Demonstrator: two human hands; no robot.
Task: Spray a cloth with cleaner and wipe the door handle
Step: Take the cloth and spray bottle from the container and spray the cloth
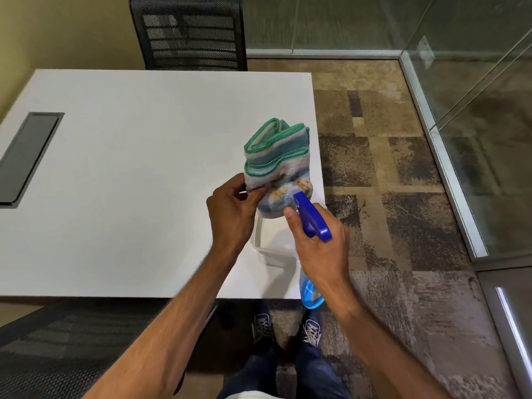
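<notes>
My left hand pinches a folded cloth, white and teal with green stitched edges and brownish stains, and holds it upright above the table's right corner. My right hand grips a spray bottle; its dark blue trigger head points at the lower part of the cloth, almost touching it. The clear bottle body with blue liquid hangs below my wrist. No door handle is in view.
A white table has a black cable hatch at the left and a clear plastic container under my hands. A black mesh chair stands behind, another at lower left. Glass walls run along the right.
</notes>
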